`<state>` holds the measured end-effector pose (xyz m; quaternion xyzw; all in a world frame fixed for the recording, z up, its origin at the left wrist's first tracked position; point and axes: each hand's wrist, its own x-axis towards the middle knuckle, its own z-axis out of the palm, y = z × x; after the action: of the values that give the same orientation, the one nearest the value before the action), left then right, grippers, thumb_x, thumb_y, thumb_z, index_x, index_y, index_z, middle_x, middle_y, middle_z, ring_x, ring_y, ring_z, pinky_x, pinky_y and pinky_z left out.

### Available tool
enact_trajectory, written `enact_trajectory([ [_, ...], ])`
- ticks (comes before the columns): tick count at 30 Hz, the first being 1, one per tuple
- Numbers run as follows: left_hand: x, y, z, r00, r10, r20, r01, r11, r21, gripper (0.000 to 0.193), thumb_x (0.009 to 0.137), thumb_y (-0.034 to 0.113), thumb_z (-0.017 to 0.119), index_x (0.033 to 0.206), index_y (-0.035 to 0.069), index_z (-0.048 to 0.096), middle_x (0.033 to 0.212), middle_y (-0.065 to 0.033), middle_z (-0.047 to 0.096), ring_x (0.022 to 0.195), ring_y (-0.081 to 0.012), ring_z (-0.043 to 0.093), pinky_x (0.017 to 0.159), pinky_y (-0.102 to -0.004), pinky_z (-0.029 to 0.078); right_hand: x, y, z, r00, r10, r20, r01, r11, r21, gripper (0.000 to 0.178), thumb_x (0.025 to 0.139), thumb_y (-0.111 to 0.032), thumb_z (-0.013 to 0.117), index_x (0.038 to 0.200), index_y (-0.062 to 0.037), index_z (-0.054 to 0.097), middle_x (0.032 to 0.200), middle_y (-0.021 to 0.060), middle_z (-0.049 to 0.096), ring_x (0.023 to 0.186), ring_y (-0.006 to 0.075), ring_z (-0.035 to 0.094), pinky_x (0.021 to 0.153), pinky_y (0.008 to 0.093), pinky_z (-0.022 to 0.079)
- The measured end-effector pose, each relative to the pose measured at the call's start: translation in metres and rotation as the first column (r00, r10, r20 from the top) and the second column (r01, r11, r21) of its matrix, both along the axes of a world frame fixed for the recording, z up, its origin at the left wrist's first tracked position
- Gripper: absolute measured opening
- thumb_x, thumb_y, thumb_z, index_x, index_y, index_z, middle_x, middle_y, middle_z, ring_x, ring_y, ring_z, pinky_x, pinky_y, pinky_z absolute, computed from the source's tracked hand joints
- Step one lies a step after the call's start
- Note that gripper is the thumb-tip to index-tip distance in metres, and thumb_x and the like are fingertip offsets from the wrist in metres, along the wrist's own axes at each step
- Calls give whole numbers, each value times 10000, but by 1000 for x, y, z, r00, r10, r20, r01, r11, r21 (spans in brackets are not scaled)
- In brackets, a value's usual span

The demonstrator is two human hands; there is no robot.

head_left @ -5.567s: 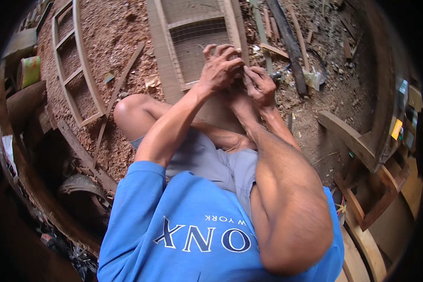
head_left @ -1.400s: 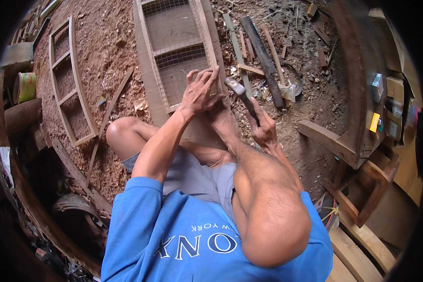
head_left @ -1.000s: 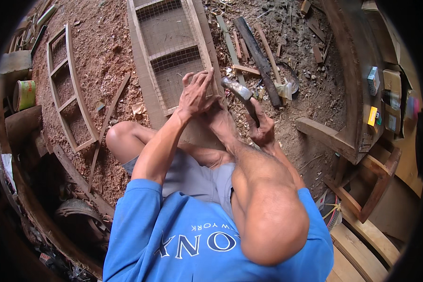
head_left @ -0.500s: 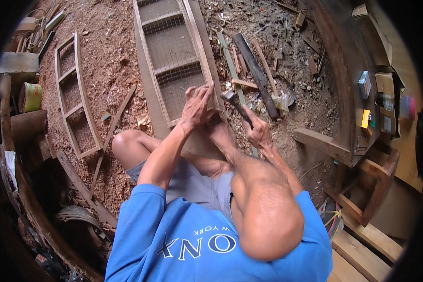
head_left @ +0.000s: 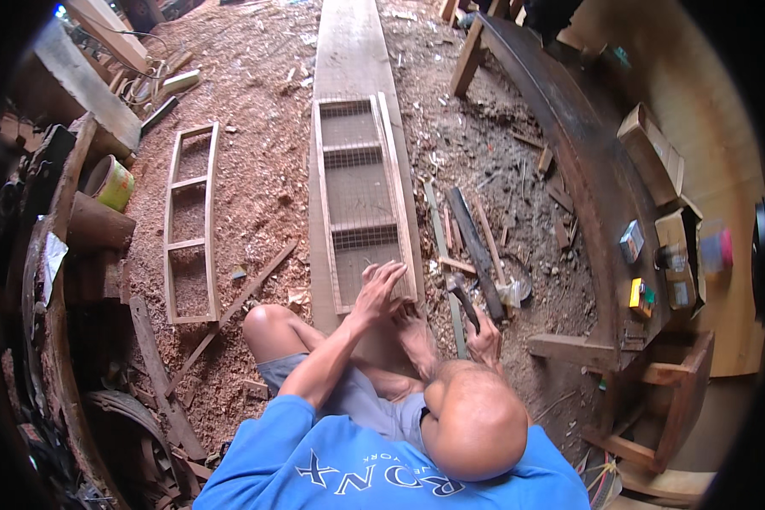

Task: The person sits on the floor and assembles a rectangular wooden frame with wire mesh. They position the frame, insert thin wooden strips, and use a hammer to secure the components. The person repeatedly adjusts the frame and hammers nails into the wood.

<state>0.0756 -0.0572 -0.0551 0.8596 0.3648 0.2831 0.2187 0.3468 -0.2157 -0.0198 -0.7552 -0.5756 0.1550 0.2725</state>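
On a sawdust floor [head_left: 255,170], the left hand [head_left: 381,285] presses spread fingers on the light, stiff mesh frame's [head_left: 361,200] near rail, while the right hand [head_left: 484,336] grips a hammer [head_left: 461,296] beside it.

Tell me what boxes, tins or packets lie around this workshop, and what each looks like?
Cardboard boxes: brown, oblong, on the right-hand bench.
Small blue-grey carton: on the dark bench edge.
Yellow packet: small, just below that carton.
Tin can: round, green and yellow, far left.

Single head-worn fisheye view, looking steeply down, near the lap, sawdust floor [head_left: 255,187] beyond
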Motion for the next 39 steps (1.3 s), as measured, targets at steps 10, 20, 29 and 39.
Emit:
enact_trajectory([
  [10,-38,-2,5,614,789,17,-784,613,-100,704,843,396,764,1405,67,497,1447,-134,476,1383,-294,390,1118,-497,268,23,-17,-48,954,-44,296,108,973,-203,432,865,-152,690,1280,-57,616,1131,177,615,1070,361,592,913,488,470],
  [20,-37,17,-3,506,843,-183,-840,434,-324,786,860,519,697,1408,-2,483,1294,-211,556,1261,-372,492,1080,-562,321,-76,151,-22,801,-7,-599,-172,955,-241,557,967,-448,621,1258,27,628,1102,202,716,1034,260,683,881,376,526],
  [29,-82,93,-1,498,836,-230,-863,453,-224,530,937,482,638,1164,3,639,1108,-210,602,1047,-349,583,903,-492,458,-125,171,-12,874,107,-474,-315,868,-385,711,928,-566,633,1248,69,611,1165,233,677,1067,283,653,924,393,511],
  [39,-152,193,11,632,739,-233,-717,442,-539,636,971,662,456,1115,64,615,897,-102,697,831,-261,671,718,-458,535,-211,186,-15,429,-77,-900,-630,689,-359,555,966,-438,649,1235,44,592,1029,120,671,879,201,671,772,368,610],
])
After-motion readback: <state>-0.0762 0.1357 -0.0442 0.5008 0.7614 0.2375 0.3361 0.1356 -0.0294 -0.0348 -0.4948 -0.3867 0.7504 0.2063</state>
